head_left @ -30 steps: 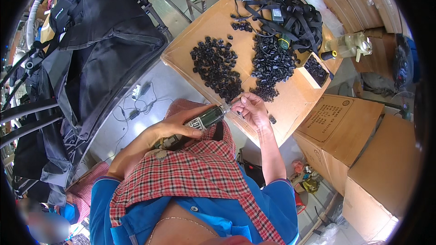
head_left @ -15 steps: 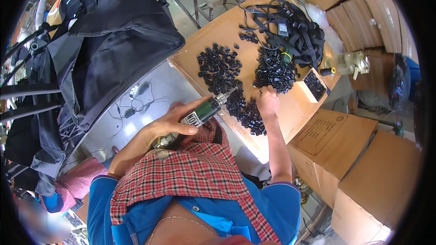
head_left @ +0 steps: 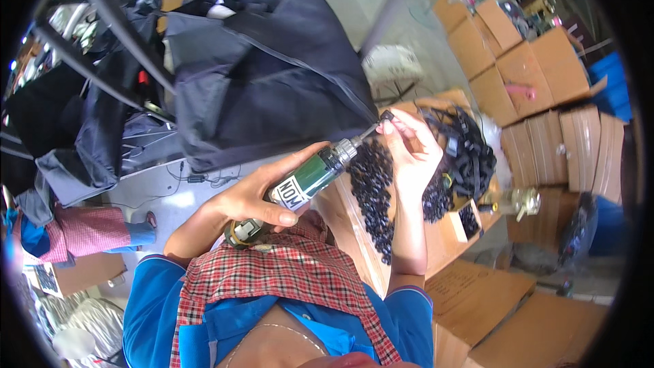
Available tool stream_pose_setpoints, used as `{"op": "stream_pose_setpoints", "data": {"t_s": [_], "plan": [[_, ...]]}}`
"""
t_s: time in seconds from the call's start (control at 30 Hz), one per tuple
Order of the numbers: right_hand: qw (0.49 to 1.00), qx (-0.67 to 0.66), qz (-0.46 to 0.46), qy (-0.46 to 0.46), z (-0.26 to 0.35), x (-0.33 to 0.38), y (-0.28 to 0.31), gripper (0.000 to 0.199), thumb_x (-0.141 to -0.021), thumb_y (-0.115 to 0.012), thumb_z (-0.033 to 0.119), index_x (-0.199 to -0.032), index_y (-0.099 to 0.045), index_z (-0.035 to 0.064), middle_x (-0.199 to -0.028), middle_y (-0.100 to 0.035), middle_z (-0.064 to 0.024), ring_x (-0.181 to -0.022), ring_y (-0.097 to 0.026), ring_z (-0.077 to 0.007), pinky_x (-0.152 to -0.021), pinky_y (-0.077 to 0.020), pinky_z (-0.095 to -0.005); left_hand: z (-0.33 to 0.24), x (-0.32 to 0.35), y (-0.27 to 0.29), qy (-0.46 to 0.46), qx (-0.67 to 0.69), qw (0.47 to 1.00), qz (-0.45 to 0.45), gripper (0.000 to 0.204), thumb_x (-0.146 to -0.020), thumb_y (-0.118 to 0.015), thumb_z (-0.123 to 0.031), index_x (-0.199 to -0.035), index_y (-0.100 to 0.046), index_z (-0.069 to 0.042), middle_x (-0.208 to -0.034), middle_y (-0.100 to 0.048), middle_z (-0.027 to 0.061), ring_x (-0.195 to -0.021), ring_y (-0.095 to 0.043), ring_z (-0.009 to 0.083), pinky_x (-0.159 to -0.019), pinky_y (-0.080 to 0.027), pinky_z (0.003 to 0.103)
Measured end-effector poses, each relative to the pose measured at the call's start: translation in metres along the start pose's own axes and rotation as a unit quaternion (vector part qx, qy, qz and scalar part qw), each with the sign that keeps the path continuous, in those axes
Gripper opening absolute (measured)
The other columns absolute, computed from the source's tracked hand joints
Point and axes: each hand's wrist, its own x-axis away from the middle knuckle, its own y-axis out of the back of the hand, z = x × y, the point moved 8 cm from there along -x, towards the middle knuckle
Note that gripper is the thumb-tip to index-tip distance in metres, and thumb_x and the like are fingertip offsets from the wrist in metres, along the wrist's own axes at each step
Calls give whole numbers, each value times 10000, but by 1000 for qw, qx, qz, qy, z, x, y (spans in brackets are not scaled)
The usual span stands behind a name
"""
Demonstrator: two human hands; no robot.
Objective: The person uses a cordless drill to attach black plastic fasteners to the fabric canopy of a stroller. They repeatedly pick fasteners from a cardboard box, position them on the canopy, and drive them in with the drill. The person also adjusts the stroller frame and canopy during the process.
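Observation:
My left hand (head_left: 255,194) is wrapped round the green body of an electric screwdriver (head_left: 319,176), its bit slanting up to the right. At the bit's tip, my right hand (head_left: 413,153) pinches a small black plastic part (head_left: 387,116) between thumb and fingertips. Bit and part meet or nearly meet; the exact contact is too small to tell. Beneath my right forearm, a long heap of similar black parts (head_left: 371,194) lies on the wooden table (head_left: 351,235). Another heap of small black pieces (head_left: 436,203) sits to its right, partly hidden by my wrist.
Black straps (head_left: 470,150) are piled at the table's far right, near a small wooden box (head_left: 464,223) of black pieces. A large black fabric item (head_left: 272,75) on a tubular frame hangs close on the left. Cardboard boxes (head_left: 477,293) stand right; another person (head_left: 85,232) is at far left.
My right hand has risen from the table heaps to the screwdriver's tip with a small black part. The screwdriver has stayed in my left hand. The view has swung toward the left.

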Motion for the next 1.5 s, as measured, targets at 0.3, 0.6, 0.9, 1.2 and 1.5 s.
{"op": "stream_pose_setpoints", "data": {"t_s": [0.3,0.6,0.9,1.2,1.5], "plan": [[985,8,98,143,59,-5,-162,252,-810,-634,-170,-1049,-646,-89,-1059,-609,-197,-892,-651,-210,-818,-547,-283,-58,99,61,-131,11,991,16,1164,-678,-858,-188,-1557,-98,-108,-850,-571,60,-683,-575,120,-594,-473,254],[872,257,407,94,-51,-79,-314,616,-898,-688,301,-1363,-452,-26,-1329,-521,-240,-1224,-538,-347,-1027,-430,-387,-92,165,116,-237,109,962,86,1220,-636,-838,-164,-1552,-36,-81,-840,-570,156,-569,-591,165,-489,-456,263],[741,613,273,-26,-129,-184,-265,956,-699,-702,665,-1373,-489,21,-1343,-542,-226,-1291,-474,-347,-1057,-354,-505,-94,156,149,-263,104,956,74,1205,-661,-823,-180,-1552,-16,-89,-870,-561,148,-580,-569,159,-532,-457,262],[770,574,276,-45,-171,-201,-220,1001,-661,-759,645,-1357,-487,-21,-1328,-544,-229,-1262,-501,-356,-1076,-367,-420,-107,132,165,-295,140,945,33,1225,-607,-825,-187,-1545,-42,-104,-841,-551,175,-555,-561,187,-505,-452,280],[965,142,197,-97,-189,-271,-184,467,-715,-725,-148,-1063,-489,54,-1056,-647,-138,-910,-636,-170,-758,-520,-304,-119,110,172,-337,160,927,30,1200,-619,-815,-174,-1534,-40,-114,-863,-548,211,-548,-579,229,-490,-480,304]]}}
